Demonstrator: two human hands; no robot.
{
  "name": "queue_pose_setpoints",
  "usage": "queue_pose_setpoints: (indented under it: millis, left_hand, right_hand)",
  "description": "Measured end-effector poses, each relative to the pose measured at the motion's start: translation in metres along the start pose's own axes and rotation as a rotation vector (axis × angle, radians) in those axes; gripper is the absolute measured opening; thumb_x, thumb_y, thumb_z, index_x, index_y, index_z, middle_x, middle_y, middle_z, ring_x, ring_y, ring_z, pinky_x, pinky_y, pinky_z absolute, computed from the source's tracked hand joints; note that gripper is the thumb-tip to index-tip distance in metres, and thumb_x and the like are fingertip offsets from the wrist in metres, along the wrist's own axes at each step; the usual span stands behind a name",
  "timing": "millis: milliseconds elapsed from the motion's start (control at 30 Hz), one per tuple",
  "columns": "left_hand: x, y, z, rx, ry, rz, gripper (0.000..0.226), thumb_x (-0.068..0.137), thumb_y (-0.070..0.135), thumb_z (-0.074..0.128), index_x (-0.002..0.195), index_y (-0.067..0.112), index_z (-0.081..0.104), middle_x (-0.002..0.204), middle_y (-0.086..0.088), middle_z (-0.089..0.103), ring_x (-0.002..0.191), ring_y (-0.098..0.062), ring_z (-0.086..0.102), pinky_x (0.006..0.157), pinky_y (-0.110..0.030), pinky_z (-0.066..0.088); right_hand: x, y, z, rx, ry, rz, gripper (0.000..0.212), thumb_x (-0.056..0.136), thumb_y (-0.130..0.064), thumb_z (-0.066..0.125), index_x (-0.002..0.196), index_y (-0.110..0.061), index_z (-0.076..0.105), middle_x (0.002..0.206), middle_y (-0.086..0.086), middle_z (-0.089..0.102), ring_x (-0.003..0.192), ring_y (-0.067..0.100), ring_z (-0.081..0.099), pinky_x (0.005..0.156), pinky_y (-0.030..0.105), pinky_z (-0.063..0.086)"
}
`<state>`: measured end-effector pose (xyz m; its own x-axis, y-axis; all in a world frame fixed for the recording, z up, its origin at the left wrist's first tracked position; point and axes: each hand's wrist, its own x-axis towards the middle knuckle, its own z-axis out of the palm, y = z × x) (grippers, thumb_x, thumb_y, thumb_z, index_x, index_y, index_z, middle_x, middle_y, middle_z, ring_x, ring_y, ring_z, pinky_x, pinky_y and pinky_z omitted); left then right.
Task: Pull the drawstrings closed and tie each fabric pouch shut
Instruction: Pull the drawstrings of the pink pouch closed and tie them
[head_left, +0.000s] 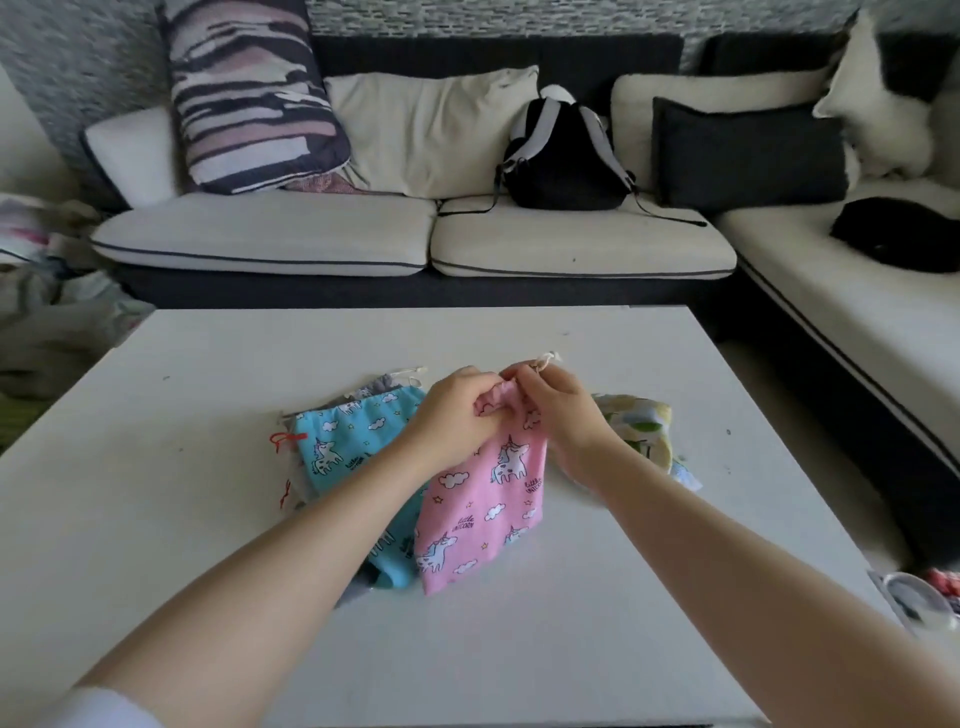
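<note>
The pink pouch (491, 499) lies near the middle of the white table (208, 519), long and narrow, its gathered mouth pointing away toward the sofa (415, 234) and its flat bottom toward the person, the long axis leaning a little to the right at the far end. It is soft printed cotton, scattered with white unicorns, clouds and small stars, and puckered into tight folds at the neck. The left hand (457, 410) has its fingers curled, pinching the bunched neck. The right hand (558, 410) pinches the pale cord (546, 359) just above the mouth, a small loop standing up past the fingertips. A blue pouch (353, 441) of the same print lies flat just beside on the left, partly under the pink one, with red cord (283, 440) at its edge. A yellowish pouch (641, 423) sits crumpled behind the right wrist.
</note>
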<state>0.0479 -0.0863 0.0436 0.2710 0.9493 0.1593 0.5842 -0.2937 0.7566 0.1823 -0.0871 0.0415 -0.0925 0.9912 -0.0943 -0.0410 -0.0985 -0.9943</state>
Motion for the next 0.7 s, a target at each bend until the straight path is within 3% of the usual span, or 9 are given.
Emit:
queue_pose_setpoints:
  millis: [67,133,200,267,400,500,600,633,700]
  left_hand:
    - [-0.006,0.014,-0.015,-0.008,0.050,0.094,0.013,0.084,0.012,0.064,0.078,0.001,0.060,0.085,0.007,0.046,0.073,-0.006,0.048,0.070,-0.009,0.036]
    - [-0.007,0.018,-0.026,-0.045,0.044,0.086,0.025,0.087,0.022,0.062,0.090,-0.003,0.063,0.105,0.003,0.049,0.095,-0.008,0.051,0.087,-0.007,0.034]
    - [-0.012,0.019,-0.040,-0.139,-0.029,0.002,0.048,0.088,0.045,0.053,0.094,-0.002,0.061,0.105,-0.004,0.056,0.100,-0.017,0.054,0.097,-0.030,0.040]
    - [-0.018,0.021,-0.053,-0.191,-0.095,-0.068,0.063,0.084,0.060,0.043,0.091,-0.002,0.055,0.089,-0.008,0.057,0.086,-0.021,0.054,0.092,-0.047,0.042]
    - [-0.028,0.020,-0.066,-0.107,-0.113,-0.059,0.027,0.093,0.032,0.051,0.073,0.013,0.050,0.066,0.003,0.059,0.069,-0.018,0.053,0.071,-0.037,0.041]
    - [-0.033,0.021,-0.068,-0.230,-0.127,-0.083,0.007,0.092,0.025,0.053,0.088,0.019,0.051,0.086,-0.002,0.064,0.081,-0.018,0.062,0.082,-0.040,0.048]
    - [-0.036,0.024,-0.064,-0.366,-0.225,-0.137,0.034,0.091,0.040,0.052,0.122,0.027,0.047,0.125,0.006,0.054,0.114,-0.012,0.053,0.103,-0.037,0.040]
    - [-0.036,0.027,-0.060,-0.403,-0.281,-0.135,0.043,0.088,0.045,0.054,0.127,0.027,0.047,0.127,0.008,0.055,0.117,-0.012,0.051,0.105,-0.036,0.039]
    - [-0.036,0.031,-0.053,-0.358,-0.379,-0.094,0.038,0.088,0.038,0.057,0.120,0.018,0.054,0.117,0.004,0.062,0.108,-0.012,0.057,0.102,-0.033,0.042]
  right_hand:
    - [-0.011,-0.020,0.008,-0.006,0.065,-0.046,0.024,0.094,-0.017,0.042,0.079,-0.014,0.061,0.081,0.011,0.059,0.080,0.023,0.049,0.071,0.036,0.038]
    - [-0.016,-0.033,0.014,-0.009,0.066,-0.080,0.025,0.095,-0.018,0.041,0.078,-0.018,0.060,0.078,0.006,0.061,0.077,0.021,0.050,0.069,0.034,0.039]
    - [-0.024,-0.048,0.020,0.033,0.115,-0.121,0.027,0.094,-0.018,0.043,0.074,-0.020,0.060,0.075,-0.001,0.060,0.077,0.016,0.050,0.070,0.031,0.040]
    - [-0.030,-0.064,0.023,0.091,0.165,-0.179,0.029,0.094,-0.018,0.044,0.072,-0.022,0.062,0.074,-0.004,0.057,0.072,0.012,0.048,0.069,0.028,0.038]
    - [-0.038,-0.089,0.018,0.134,0.183,-0.260,0.028,0.100,-0.019,0.036,0.085,-0.021,0.060,0.064,-0.003,0.047,0.047,0.003,0.036,0.046,0.016,0.030]
    - [-0.044,-0.103,0.009,0.295,0.217,-0.228,0.027,0.099,-0.023,0.038,0.083,-0.020,0.059,0.064,-0.003,0.048,0.044,0.004,0.035,0.040,0.016,0.029]
    - [-0.045,-0.102,0.012,0.276,0.169,-0.232,0.027,0.099,-0.022,0.039,0.078,-0.020,0.056,0.067,-0.003,0.053,0.049,0.008,0.037,0.044,0.019,0.032]
    - [-0.046,-0.100,0.015,0.234,0.138,-0.245,0.028,0.099,-0.021,0.037,0.078,-0.019,0.055,0.067,-0.003,0.054,0.049,0.007,0.038,0.045,0.018,0.033]
    - [-0.047,-0.096,0.018,0.155,0.095,-0.281,0.029,0.100,-0.018,0.034,0.077,-0.018,0.053,0.068,-0.003,0.054,0.050,0.006,0.038,0.048,0.017,0.032]
